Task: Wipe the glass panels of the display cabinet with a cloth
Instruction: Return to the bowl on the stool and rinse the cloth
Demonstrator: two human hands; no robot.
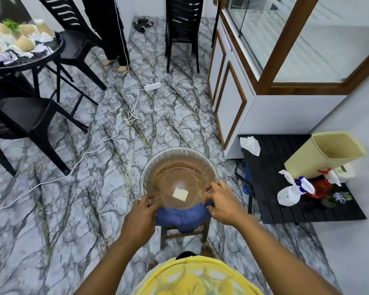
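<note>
A glass bowl (179, 177) fills the top of a small wooden stool (183, 231), leaving room only along its near rim, where a blue cloth (182, 218) hangs. Open marble floor (62, 209) lies to the left, crossed by a white cable (51, 182). To the right, a low black slatted table (285, 209) crowds in close, carrying spray bottles (294, 189) and a yellow bin (326, 154). Beyond it, the display cabinet (285, 60) blocks the far right, and black chairs (30, 120) stand on the left.
</note>
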